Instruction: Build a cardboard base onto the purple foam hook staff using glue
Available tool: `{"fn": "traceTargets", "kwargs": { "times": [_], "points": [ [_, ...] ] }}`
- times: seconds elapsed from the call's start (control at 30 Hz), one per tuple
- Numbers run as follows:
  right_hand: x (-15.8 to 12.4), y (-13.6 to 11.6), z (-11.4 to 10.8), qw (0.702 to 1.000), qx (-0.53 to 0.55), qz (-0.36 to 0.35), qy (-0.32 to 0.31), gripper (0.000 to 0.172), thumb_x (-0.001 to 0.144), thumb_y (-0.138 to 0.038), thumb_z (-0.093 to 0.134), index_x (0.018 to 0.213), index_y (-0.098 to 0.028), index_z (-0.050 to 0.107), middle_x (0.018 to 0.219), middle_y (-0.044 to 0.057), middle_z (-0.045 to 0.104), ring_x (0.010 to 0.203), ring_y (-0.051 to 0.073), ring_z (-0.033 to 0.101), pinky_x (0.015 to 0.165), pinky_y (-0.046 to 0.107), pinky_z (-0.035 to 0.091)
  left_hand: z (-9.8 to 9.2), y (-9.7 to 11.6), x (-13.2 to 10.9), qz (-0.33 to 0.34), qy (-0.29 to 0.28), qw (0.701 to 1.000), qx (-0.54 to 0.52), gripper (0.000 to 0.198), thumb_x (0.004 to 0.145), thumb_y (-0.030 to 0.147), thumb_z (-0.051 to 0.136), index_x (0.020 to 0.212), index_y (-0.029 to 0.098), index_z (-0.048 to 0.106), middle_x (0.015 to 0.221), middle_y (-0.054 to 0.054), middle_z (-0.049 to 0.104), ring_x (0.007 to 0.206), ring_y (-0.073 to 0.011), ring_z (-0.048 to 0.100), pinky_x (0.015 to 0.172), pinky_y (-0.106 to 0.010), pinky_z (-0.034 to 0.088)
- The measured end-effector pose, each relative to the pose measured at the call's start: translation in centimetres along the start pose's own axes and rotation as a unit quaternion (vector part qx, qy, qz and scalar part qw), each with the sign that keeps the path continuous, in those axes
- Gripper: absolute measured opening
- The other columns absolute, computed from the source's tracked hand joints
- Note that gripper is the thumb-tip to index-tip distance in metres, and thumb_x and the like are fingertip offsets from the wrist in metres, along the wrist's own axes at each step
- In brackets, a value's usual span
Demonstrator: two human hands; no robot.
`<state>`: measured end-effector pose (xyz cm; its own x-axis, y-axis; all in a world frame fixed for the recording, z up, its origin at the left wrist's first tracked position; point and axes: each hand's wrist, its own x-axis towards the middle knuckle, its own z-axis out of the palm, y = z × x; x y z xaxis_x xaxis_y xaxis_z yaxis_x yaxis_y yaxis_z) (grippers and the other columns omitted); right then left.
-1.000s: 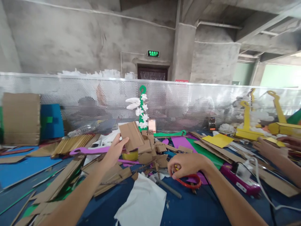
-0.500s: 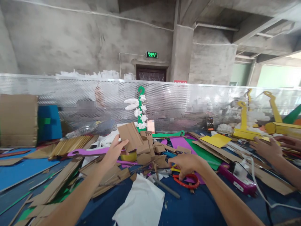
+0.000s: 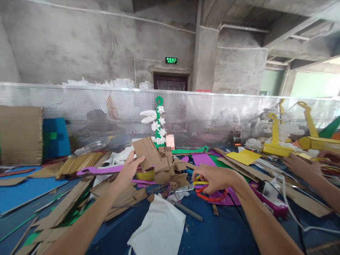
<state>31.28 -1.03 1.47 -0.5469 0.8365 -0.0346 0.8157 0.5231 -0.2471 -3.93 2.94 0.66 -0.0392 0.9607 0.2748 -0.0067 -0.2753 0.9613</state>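
Note:
My left hand [image 3: 129,170] grips a folded piece of brown corrugated cardboard [image 3: 147,153], holding it up above a heap of cardboard scraps [image 3: 170,170]. My right hand [image 3: 212,177] is closed on scissors with red and yellow handles [image 3: 202,187]; their metal blades point left toward the heap, raised a little off the blue table [image 3: 212,230].
A white paper sheet [image 3: 159,230] and a grey pen [image 3: 187,210] lie in front. Cardboard strips lie at left. A purple glue gun [image 3: 268,200] with a white cord sits at right, near another person's hands [image 3: 300,166]. A perforated metal screen [image 3: 212,117] backs the table.
My right hand has closed on the scissors and lifted them off the table, moving up and slightly away from me. My left hand keeps the cardboard piece in the same place.

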Motion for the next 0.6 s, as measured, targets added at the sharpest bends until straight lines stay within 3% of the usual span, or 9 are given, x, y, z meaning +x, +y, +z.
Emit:
{"fn": "traceTargets", "kwargs": {
  "times": [0.17, 0.43, 0.6],
  "points": [
    [-0.2, 1.2, -0.5, 0.999, 0.054, 0.005, -0.008, 0.052, 0.066, -0.023, 0.067, 0.119, -0.025, 0.066, 0.095, 0.004, 0.067, 0.078, 0.02, 0.06, 0.065, 0.028, 0.041, 0.1, -0.3, 0.2, -0.001, 0.008, 1.0, -0.003, 0.049, 0.074, 0.035, 0.074, 0.117, 0.024, 0.054, 0.101, -0.005, 0.074, 0.073, -0.0205, 0.072, 0.046, -0.024, 0.053],
    [-1.6, 1.9, -1.9, 0.997, 0.06, 0.054, 0.012, 0.058, 0.067, -0.022, 0.073, 0.124, -0.031, 0.07, 0.12, 0.007, 0.071, 0.102, 0.029, 0.066, 0.078, 0.033, 0.048, 0.4, 0.1, 0.0, 0.001, 0.007, 1.0, -0.001, 0.05, 0.075, 0.035, 0.073, 0.118, 0.023, 0.052, 0.099, -0.004, 0.074, 0.072, -0.0207, 0.072, 0.046, -0.025, 0.053],
    [-3.1, 2.1, -2.4, 0.995, 0.053, 0.02, 0.076, 0.059, 0.065, -0.015, 0.071, 0.122, -0.031, 0.074, 0.117, 0.007, 0.074, 0.1, 0.028, 0.067, 0.078, 0.032, 0.046, 0.4, 0.4, -0.3, 0.011, 0.001, 1.0, 0.0, 0.05, 0.075, 0.037, 0.073, 0.118, 0.023, 0.053, 0.1, -0.004, 0.073, 0.076, -0.0208, 0.071, 0.049, -0.025, 0.054]
  ]
}}
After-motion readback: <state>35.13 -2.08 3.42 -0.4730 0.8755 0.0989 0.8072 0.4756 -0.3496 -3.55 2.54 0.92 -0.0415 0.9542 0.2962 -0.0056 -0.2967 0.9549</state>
